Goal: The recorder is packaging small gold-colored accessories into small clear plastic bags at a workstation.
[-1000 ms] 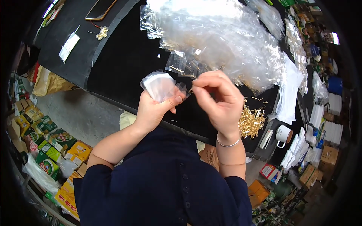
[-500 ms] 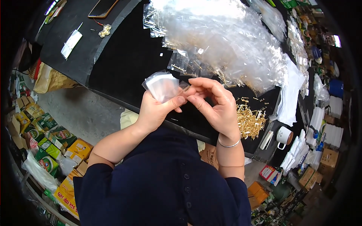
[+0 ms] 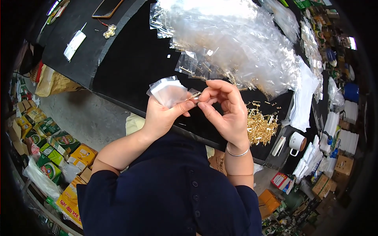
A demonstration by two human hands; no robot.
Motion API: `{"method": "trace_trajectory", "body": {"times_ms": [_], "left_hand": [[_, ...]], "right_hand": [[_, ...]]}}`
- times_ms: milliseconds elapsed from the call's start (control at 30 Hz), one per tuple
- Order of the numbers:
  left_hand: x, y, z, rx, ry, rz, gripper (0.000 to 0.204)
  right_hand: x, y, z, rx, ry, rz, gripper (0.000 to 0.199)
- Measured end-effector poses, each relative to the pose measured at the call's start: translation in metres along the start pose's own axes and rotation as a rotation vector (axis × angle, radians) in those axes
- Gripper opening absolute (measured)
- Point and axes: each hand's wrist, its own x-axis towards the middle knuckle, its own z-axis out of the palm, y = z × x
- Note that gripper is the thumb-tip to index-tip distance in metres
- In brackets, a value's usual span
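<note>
A stack of small clear plastic bags (image 3: 170, 94) is gripped by my left hand (image 3: 165, 116), its thumb pressed across the lower right edge. One bag at the stack's right side has a slim gold-coloured metal piece (image 3: 194, 95) in it. My right hand (image 3: 226, 112) is closed in a pinch at that bag's right edge, thumb and index finger close together, the other fingers curled. Right of this hand lies a heap of small gold-coloured metal pieces (image 3: 261, 126) on the black table (image 3: 130, 67). Beyond my hands spreads a big pile of filled clear bags (image 3: 236, 43).
White sheets (image 3: 302, 94) lie right of the bag pile. Near the table's right edge are a mug (image 3: 297, 142) and a small white-and-dark object (image 3: 278, 146). A phone (image 3: 107, 8) and a white packet (image 3: 75, 45) rest at the far left. Boxes (image 3: 82, 157) stand on the floor.
My right hand has shifted slightly right, away from my left thumb. The gold-coloured piece in the bag shows more fully between my hands. My left hand still grips the stack.
</note>
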Motion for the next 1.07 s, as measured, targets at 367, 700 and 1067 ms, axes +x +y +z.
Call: {"method": "trace_trajectory", "body": {"times_ms": [367,700,1067], "left_hand": [[0.0,0.027,-0.001,0.508,-0.184,-0.087,0.013],[0.007,0.054,0.003,1.185,-0.52,0.437,0.014],[0.013,0.044,-0.003,0.503,-0.273,-0.124,0.013]], "right_hand": [[-0.014,0.018,0.001,0.316,0.033,0.343,0.024],[-0.048,0.041,0.016,0.681,0.049,0.516,0.03],[-0.073,0.026,-0.011,1.026,0.281,0.409,0.041]]}}
